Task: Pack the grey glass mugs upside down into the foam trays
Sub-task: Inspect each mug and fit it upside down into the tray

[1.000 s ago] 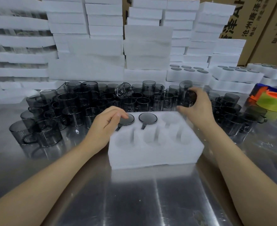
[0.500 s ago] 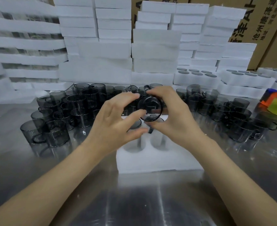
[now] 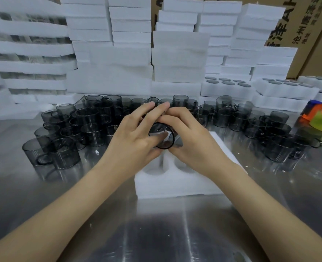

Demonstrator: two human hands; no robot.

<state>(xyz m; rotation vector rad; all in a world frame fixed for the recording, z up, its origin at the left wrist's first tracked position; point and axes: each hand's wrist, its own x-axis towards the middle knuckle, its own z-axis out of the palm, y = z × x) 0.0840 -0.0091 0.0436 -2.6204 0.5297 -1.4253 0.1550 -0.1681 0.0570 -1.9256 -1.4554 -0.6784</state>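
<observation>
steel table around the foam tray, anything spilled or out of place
Small white flecks lie on the steel table, one left of the foam tray near the mugs, others to its right. Nothing looks broken or spilled.

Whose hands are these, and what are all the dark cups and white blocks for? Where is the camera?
The camera sits on a person's head and looks down, so you see their own two arms. The left hand and the right hand together hold one grey glass mug, turned so its round opening faces you. Right under it lies a white foam tray with round holes, on a shiny metal table. Each mug goes upside down into a hole so that it travels safely. Many loose mugs wait behind the hands. Further back are stacks of foam trays, and some filled trays with mug bottoms showing.
</observation>
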